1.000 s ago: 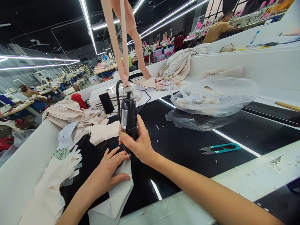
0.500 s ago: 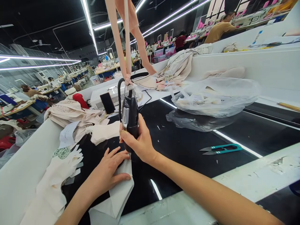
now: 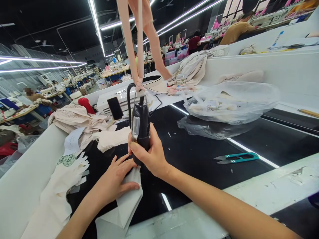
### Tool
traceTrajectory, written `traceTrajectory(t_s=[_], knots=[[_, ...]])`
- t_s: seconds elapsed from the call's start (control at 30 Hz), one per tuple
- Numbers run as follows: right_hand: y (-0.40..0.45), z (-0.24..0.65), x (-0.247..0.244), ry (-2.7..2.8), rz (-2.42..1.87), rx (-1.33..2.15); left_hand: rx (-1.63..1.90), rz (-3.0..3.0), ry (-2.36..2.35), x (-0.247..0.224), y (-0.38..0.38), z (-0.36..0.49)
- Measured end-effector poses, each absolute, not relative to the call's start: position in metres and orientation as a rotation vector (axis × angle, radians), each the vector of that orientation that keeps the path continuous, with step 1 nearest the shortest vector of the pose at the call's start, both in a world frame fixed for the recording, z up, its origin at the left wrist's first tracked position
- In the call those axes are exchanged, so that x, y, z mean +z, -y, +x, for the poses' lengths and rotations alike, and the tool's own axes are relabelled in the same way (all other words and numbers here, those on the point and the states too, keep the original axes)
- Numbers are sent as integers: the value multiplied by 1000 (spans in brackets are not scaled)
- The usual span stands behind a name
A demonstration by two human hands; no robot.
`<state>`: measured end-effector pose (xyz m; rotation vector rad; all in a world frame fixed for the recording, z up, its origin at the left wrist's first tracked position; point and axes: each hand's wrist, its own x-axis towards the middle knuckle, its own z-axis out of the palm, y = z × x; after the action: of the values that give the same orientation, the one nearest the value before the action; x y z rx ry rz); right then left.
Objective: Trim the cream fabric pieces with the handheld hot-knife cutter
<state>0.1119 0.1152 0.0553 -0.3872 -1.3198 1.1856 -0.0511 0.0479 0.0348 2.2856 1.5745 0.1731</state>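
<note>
My right hand [image 3: 151, 154] is wrapped round a black corded hand-held power tool [image 3: 141, 124], held nearly upright. Fabric strips [image 3: 139, 43] tied at its top run upward out of view. The tool's lower end is at the edge of a folded piece of pale fabric [image 3: 128, 202]; its tip is mostly hidden, so I cannot tell if it touches. My left hand [image 3: 122, 176] lies on that fabric with fingers stretched out, its fingertips close beside the tool. The fabric rests on the black glossy tabletop [image 3: 174, 176] and hangs toward the front edge.
Teal thread snips [image 3: 239, 157] lie to the right. Behind them is a clear plastic bag [image 3: 231, 103] with pale pieces inside. Pale cut fabric [image 3: 54, 196] and a fabric pile [image 3: 74, 119] are at left. A phone [image 3: 115, 108] leans on a white vented box [image 3: 104, 103].
The tool and my right hand have shifted slightly right and down in the picture, lower over the fabric's edge. My left hand stays nearly in place on the fabric.
</note>
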Motion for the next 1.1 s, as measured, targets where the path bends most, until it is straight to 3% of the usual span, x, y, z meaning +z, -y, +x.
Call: traceTrajectory(t_s=[0.97, 1.1], knots=[[-102, 117, 52, 1323, -349, 1264, 271, 2361, -1533, 26, -50, -58], [-105, 125, 62, 1307, -339, 1278, 487, 2472, -1621, 20, -33, -60]])
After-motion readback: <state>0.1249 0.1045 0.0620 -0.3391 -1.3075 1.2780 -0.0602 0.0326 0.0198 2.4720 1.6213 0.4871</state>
